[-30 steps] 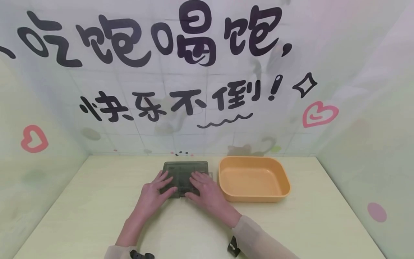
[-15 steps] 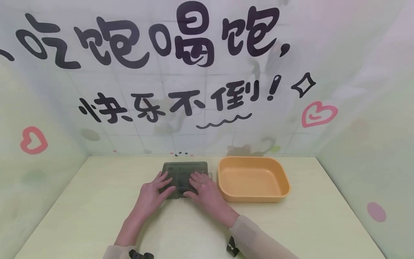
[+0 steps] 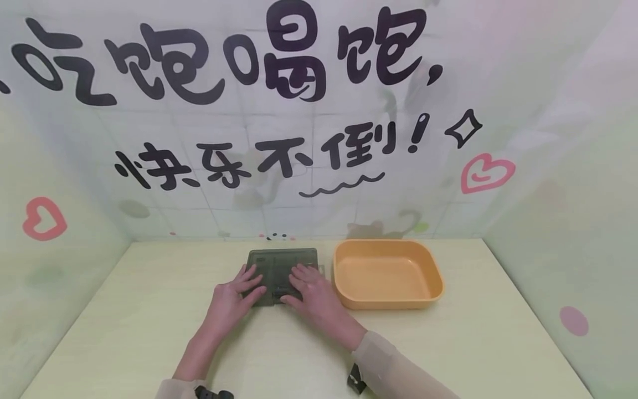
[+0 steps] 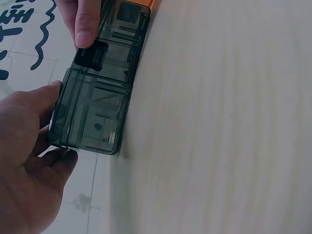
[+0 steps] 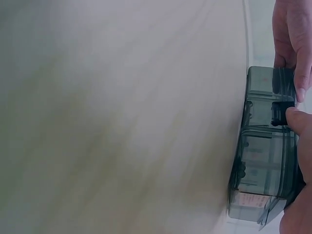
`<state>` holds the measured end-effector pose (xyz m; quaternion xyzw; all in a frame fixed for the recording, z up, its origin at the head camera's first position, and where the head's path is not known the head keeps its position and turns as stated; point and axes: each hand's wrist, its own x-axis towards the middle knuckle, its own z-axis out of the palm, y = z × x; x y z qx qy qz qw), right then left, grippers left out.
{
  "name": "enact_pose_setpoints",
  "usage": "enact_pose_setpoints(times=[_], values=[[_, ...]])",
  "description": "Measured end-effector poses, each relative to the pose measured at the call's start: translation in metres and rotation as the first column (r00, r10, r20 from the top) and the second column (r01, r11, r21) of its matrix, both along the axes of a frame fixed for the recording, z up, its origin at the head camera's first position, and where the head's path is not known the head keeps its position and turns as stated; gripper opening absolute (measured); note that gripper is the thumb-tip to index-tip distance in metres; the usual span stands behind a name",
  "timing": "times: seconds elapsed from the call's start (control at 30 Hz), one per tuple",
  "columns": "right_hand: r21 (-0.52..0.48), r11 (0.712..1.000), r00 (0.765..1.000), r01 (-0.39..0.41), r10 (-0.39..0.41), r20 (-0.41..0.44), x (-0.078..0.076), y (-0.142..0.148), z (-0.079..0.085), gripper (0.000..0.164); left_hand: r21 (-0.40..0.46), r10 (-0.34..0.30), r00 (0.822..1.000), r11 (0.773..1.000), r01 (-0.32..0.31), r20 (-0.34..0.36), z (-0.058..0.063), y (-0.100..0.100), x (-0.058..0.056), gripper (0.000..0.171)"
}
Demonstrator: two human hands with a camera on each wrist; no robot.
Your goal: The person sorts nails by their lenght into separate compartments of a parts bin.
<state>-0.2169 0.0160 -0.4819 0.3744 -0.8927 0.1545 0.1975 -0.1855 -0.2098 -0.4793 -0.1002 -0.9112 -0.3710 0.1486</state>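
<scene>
A dark green, see-through pill box (image 3: 282,257) with divided compartments lies flat at the back middle of the table. My left hand (image 3: 229,303) rests on its left part, fingers spread over the lid and thumb near the front edge. At the box's left end, the left wrist view shows fingers of this hand (image 4: 24,151) along the side. My right hand (image 3: 319,299) lies over the right part with its fingers on the lid. Its thumb (image 5: 295,117) presses on the black latch (image 5: 281,113) at the front. A small clear flap (image 5: 271,212) stands tilted out at the right end.
An orange rectangular tub (image 3: 389,303) with rounded corners stands just right of the box. Behind the pale wooden table (image 3: 289,354) rises a wall (image 3: 169,122) with black lettering, and side walls enclose the table left and right.
</scene>
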Motion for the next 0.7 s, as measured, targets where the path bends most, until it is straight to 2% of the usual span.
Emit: enact_pose_setpoints(times=[0.17, 0.3, 0.5, 0.7], values=[[0.007, 1.0, 1.0, 0.008, -0.008, -0.031, -0.002, 0.001, -0.002, 0.052, 0.002, 0.002, 1.0, 1.0, -0.002, -0.019, -0.002, 0.002, -0.002, 0.035], [0.02, 1.0, 0.999, 0.017, -0.016, -0.047, -0.002, 0.002, -0.003, 0.052, 0.006, -0.007, 1.0, 1.0, 0.007, -0.005, -0.002, 0.005, -0.002, 0.035], [0.012, 1.0, 0.994, 0.001, 0.001, -0.113, -0.002, -0.006, -0.002, 0.051, -0.01, 0.013, 1.0, 1.0, -0.013, -0.006, 0.0, 0.0, -0.001, 0.034], [0.011, 1.0, 0.987, 0.007, -0.005, -0.159, -0.002, -0.008, -0.003, 0.05, -0.018, 0.006, 1.0, 1.0, -0.006, -0.022, -0.001, 0.0, -0.001, 0.035]])
